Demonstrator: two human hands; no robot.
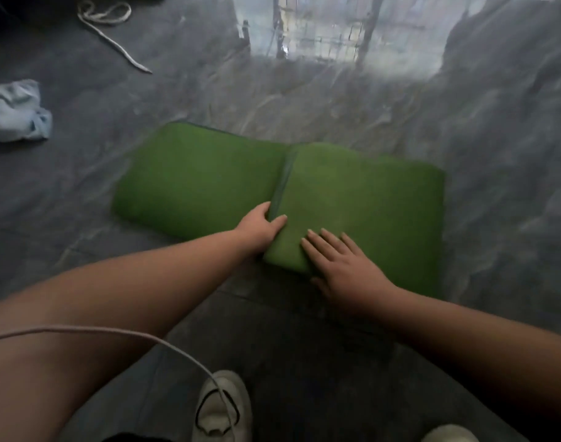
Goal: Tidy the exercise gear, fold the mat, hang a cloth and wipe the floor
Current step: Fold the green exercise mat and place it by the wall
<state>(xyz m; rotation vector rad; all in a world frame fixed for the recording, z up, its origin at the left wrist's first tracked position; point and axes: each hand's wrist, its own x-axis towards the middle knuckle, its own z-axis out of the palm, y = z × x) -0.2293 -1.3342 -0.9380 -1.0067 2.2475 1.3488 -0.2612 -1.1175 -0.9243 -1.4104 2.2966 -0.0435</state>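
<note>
A green mat lies on the grey floor in the middle of the view, partly folded, with a thicker folded stack on its right half. My left hand grips the near left edge of that folded stack, thumb on top and fingers tucked under the flap. Flat on the stack's near corner rests my right hand, fingers straight and spread. A crumpled light blue cloth sits on the floor at the far left. A white rope lies coiled at the top left.
The glossy grey marble floor reflects a window at the top. My shoes are at the bottom edge. A thin pale cord hangs across my left forearm in the foreground.
</note>
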